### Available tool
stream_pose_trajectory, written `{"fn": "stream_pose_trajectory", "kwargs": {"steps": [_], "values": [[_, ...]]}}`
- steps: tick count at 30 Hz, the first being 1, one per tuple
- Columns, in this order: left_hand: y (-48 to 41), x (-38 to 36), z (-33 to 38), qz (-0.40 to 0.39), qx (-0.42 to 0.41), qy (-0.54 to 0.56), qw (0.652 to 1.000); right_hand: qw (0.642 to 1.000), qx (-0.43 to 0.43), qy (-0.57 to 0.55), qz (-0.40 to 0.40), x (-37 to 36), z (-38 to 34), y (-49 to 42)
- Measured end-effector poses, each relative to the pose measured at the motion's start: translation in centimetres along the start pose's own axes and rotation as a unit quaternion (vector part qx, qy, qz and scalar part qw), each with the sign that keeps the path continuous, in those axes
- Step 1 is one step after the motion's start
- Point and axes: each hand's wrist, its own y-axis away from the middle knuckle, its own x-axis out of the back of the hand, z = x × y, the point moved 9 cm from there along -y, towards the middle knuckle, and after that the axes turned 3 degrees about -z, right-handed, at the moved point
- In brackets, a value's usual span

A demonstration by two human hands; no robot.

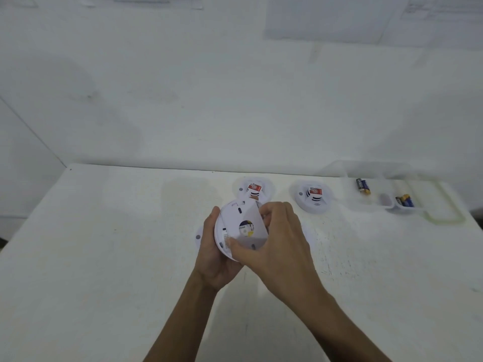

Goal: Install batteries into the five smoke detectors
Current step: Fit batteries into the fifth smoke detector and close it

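Now both hands grip smoke detector (236,231) above table: left hand (213,253) beneath, right hand (278,240) atop.

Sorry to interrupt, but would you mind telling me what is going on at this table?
A person holds a white smoke detector above the table, its back facing the camera. The left hand cups its rim while the right hand grips the back plate. A middle detector and a right detector sit behind, and batteries lie in a clear tray at the right.
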Motion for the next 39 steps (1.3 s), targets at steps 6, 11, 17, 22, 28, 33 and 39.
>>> {"fn": "stream_pose_trajectory", "kwargs": {"steps": [6, 11, 17, 22, 28, 33, 39], "values": [[0.2, -1.1, -0.2, -0.041, 0.011, 0.005, 0.999, 1.0, 0.022, -0.014, -0.002, 0.1, 0.2, -0.1], [0.1, -0.7, -0.5, -0.017, 0.018, -0.025, 0.999, 1.0, 0.013, -0.024, -0.005, 0.1, 0.9, -0.1], [-0.2, -1.0, -0.9, -0.024, 0.015, -0.044, 0.999, 1.0, 0.015, -0.021, 0.001, 0.9, 0.8, 0.1], [-0.1, -1.3, -1.2, -0.064, 0.038, -0.032, 0.997, 0.989, 0.049, -0.135, -0.017, 1.8, 0.1, 0.7], [0.1, -1.2, -1.0, -0.107, 0.027, -0.005, 0.994, 0.967, 0.051, -0.248, 0.0, 3.5, 2.7, 0.8], [0.2, -1.1, -2.6, -0.173, 0.125, 0.033, 0.976, 0.967, 0.015, -0.252, 0.044, 4.8, 7.6, 0.9], [0.7, -1.0, -3.6, -0.22, 0.176, 0.076, 0.957, 0.985, -0.042, -0.121, 0.112, 5.1, 13.3, 1.5]]}}
